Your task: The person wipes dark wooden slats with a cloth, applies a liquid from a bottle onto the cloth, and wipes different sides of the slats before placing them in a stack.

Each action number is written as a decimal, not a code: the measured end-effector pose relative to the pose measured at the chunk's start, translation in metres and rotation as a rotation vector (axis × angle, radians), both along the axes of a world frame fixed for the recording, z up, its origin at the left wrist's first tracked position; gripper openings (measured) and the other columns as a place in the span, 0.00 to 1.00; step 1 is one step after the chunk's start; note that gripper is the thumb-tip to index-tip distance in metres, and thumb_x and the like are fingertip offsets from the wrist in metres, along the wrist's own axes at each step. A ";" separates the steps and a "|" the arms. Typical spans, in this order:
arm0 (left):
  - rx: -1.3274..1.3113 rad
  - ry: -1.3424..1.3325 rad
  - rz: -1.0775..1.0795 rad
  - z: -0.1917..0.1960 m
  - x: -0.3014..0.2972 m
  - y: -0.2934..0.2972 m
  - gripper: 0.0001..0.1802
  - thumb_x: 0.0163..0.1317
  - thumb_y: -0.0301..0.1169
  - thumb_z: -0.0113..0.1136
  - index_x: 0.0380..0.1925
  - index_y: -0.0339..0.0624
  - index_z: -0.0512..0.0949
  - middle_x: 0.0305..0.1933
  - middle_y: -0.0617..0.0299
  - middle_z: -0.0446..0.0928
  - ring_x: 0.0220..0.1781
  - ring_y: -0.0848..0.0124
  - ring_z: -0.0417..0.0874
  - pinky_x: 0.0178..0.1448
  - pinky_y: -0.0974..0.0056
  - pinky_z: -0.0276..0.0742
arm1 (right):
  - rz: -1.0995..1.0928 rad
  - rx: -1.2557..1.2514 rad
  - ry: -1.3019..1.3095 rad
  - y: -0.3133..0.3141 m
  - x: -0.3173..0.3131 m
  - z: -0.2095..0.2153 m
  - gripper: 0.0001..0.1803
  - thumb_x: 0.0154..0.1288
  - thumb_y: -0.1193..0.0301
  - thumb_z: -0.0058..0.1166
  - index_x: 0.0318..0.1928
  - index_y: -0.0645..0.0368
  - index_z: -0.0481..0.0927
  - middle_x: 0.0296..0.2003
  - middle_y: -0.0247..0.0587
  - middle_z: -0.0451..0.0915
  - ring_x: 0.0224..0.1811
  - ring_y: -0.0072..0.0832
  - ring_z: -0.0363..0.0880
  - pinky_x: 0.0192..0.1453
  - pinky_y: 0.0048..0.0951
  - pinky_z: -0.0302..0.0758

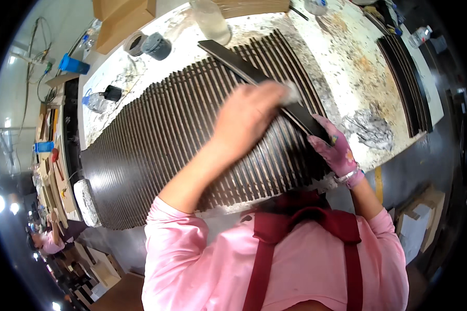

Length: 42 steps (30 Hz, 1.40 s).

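Note:
A long dark flat strip [232, 60] lies slantwise over a wide row of similar dark strips [155, 140] laid side by side on the table. My right hand [340, 147], in a pink flowered glove, grips the strip's near right end, thumb and fingers on either side of it. My bare left hand [249, 116] is closed and slightly blurred over the strip's middle. It presses a small white wad [291, 93], perhaps cloth, against the strip; the wad's exact kind cannot be made out.
Beyond the row stand a dark cup [156, 46] and a cloudy plastic container [210, 23]. A crumpled grey-white rag or plastic [369, 129] lies right on the stained white tabletop [342, 62]. Further right is a stack of dark strips [406, 85]. A cardboard box [122, 23] sits far left.

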<state>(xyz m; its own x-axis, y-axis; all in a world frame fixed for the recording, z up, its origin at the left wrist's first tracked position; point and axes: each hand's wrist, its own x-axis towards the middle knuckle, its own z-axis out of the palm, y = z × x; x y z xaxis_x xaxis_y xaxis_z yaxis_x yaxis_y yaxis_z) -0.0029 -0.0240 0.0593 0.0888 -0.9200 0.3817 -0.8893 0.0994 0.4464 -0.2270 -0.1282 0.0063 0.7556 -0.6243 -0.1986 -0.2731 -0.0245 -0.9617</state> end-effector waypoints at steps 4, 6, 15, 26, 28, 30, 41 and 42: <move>0.023 -0.059 0.257 -0.022 0.042 -0.003 0.22 0.51 0.22 0.61 0.50 0.43 0.75 0.51 0.56 0.77 0.51 0.55 0.77 0.55 0.59 0.71 | 0.021 -0.120 0.015 -0.003 0.005 -0.009 0.33 0.60 0.58 0.58 0.58 0.70 0.67 0.56 0.50 0.71 0.60 0.33 0.67 0.63 0.29 0.62; 0.088 -0.057 0.197 -0.026 0.045 -0.004 0.22 0.52 0.23 0.61 0.50 0.43 0.75 0.52 0.57 0.77 0.51 0.55 0.76 0.54 0.59 0.71 | 0.020 0.097 -0.038 -0.009 0.004 -0.019 0.31 0.61 0.62 0.58 0.58 0.71 0.67 0.56 0.50 0.70 0.60 0.31 0.66 0.64 0.28 0.61; 0.127 0.265 -0.109 -0.017 -0.047 0.016 0.23 0.53 0.24 0.62 0.52 0.42 0.75 0.54 0.56 0.75 0.55 0.60 0.75 0.57 0.61 0.70 | 0.052 -0.164 -0.344 -0.003 -0.017 -0.028 0.17 0.68 0.72 0.46 0.54 0.66 0.69 0.39 0.40 0.79 0.36 0.19 0.78 0.38 0.20 0.77; 0.071 0.138 0.223 -0.043 -0.010 0.019 0.23 0.53 0.26 0.63 0.52 0.45 0.75 0.53 0.57 0.76 0.50 0.60 0.76 0.55 0.60 0.72 | -0.261 0.649 -0.071 0.015 -0.003 -0.007 0.24 0.69 0.66 0.44 0.60 0.65 0.63 0.30 0.40 0.77 0.17 0.23 0.74 0.16 0.20 0.70; 0.041 0.118 0.047 -0.037 -0.040 0.024 0.23 0.50 0.23 0.63 0.49 0.43 0.75 0.53 0.57 0.76 0.50 0.57 0.77 0.53 0.59 0.71 | -0.254 0.730 -0.109 0.010 -0.005 -0.011 0.23 0.69 0.66 0.45 0.60 0.65 0.63 0.32 0.40 0.77 0.21 0.23 0.77 0.19 0.20 0.72; 0.040 0.199 -0.182 -0.032 -0.072 0.030 0.23 0.48 0.24 0.64 0.48 0.42 0.76 0.53 0.58 0.76 0.47 0.58 0.78 0.51 0.59 0.71 | -0.303 0.879 -0.186 0.007 -0.004 -0.014 0.23 0.69 0.66 0.45 0.60 0.64 0.64 0.35 0.39 0.77 0.26 0.23 0.78 0.25 0.21 0.75; 0.045 0.233 -0.168 -0.034 -0.080 0.029 0.22 0.49 0.23 0.61 0.48 0.44 0.76 0.52 0.57 0.76 0.49 0.60 0.76 0.52 0.58 0.71 | 0.022 0.997 -0.399 0.001 -0.014 -0.033 0.18 0.69 0.68 0.42 0.55 0.64 0.69 0.41 0.40 0.77 0.38 0.22 0.77 0.44 0.21 0.76; 0.078 0.288 -0.266 -0.035 -0.088 0.032 0.22 0.49 0.23 0.62 0.48 0.43 0.76 0.52 0.56 0.76 0.51 0.59 0.75 0.54 0.56 0.70 | 0.016 1.243 -0.513 0.002 -0.009 -0.020 0.18 0.69 0.68 0.40 0.55 0.65 0.69 0.42 0.42 0.77 0.41 0.25 0.77 0.47 0.22 0.76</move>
<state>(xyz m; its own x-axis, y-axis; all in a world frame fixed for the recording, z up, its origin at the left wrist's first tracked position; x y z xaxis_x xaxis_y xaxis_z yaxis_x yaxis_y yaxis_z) -0.0910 0.0081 0.0244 -0.0631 -0.9507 0.3037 -0.6743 0.2650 0.6893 -0.2358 -0.1258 -0.0134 0.9205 -0.2285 -0.3171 0.1141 0.9331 -0.3411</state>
